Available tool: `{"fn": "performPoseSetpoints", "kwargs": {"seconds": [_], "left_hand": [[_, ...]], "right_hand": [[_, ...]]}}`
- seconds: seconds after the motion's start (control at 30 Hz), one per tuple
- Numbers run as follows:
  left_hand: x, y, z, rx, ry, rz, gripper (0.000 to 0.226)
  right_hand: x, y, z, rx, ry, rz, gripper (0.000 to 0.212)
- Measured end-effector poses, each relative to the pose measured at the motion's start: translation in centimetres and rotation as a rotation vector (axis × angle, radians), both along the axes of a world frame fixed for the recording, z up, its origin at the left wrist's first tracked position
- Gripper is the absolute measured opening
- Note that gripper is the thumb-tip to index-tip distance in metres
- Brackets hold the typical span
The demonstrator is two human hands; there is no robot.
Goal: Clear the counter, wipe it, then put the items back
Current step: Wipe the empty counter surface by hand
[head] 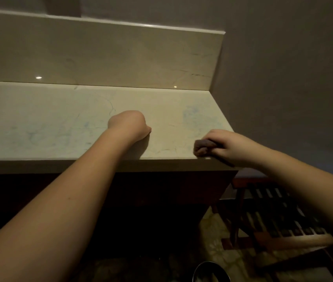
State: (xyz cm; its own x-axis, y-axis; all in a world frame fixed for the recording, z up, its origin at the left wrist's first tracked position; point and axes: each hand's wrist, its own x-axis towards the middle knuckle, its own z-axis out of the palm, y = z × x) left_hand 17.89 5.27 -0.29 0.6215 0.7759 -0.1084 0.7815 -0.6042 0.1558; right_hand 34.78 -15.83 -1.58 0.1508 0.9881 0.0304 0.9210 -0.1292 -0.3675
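Leaning over the counter (pixel 59 123), the person is resting the left hand (pixel 130 125) on the stone as a closed fist, knuckles down, with nothing showing inside it. The right hand (pixel 230 146) is sitting at the counter's front right corner, its fingers (pixel 214 135) curled tight around a bunched dark cloth (pixel 203 147) that is poking out toward the left hand and pressing on the surface just by the edge. Between the two hands the stone is lying bare, pale and veined; faint bluish smears are showing beyond the right hand and off to the left of the left hand. Behind both hands a backsplash (pixel 120 58) of the same stone is rising to the wall. Below the right forearm a slatted wooden rack (pixel 279 216) is standing on the patterned floor, well apart from the counter. A dark round rim (pixel 211 269) is peeking in at the bottom, too cut off to tell what it is
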Motion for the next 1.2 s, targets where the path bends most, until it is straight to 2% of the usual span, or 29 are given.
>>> {"fn": "performPoseSetpoints", "kwargs": {"seconds": [0.1,0.23,0.37,0.6,0.73,0.8,0.9,1.1,1.2], "left_hand": [[0.0,-0.2,0.0,0.017,-0.009,-0.005,0.033],[0.0,-0.5,-0.1,0.032,-0.014,0.012,0.035],[0.0,-0.6,0.0,0.001,0.007,0.034,0.038],[0.1,-0.7,-0.2,0.030,0.005,0.019,0.037],[0.2,-0.8,-0.2,0.043,-0.001,0.014,0.037],[0.2,-0.8,-0.2,0.050,-0.004,0.006,0.037],[0.2,-0.7,-0.2,0.049,-0.005,-0.005,0.036],[0.5,-0.7,-0.5,0.059,0.019,-0.024,0.033],[1.1,-1.1,-0.4,0.042,-0.018,-0.026,0.033]], "right_hand": [[-0.4,1.2,0.1,-0.006,-0.036,-0.050,0.007],[-2.7,5.0,-0.3,0.041,-0.061,-0.100,0.016],[-3.5,4.0,-0.8,0.069,-0.026,-0.024,0.011],[0.5,-2.2,-1.0,0.044,-0.046,-0.082,0.015],[3.2,-0.5,-0.4,0.020,-0.038,-0.185,0.003],[4.1,0.9,-0.3,0.036,-0.037,-0.242,0.004],[4.1,1.2,-0.4,0.033,-0.068,-0.210,0.006],[3.7,-3.9,-1.0,0.051,-0.061,-0.020,0.019],[5.4,-3.0,-0.8,0.050,-0.068,-0.011,0.015]]}}
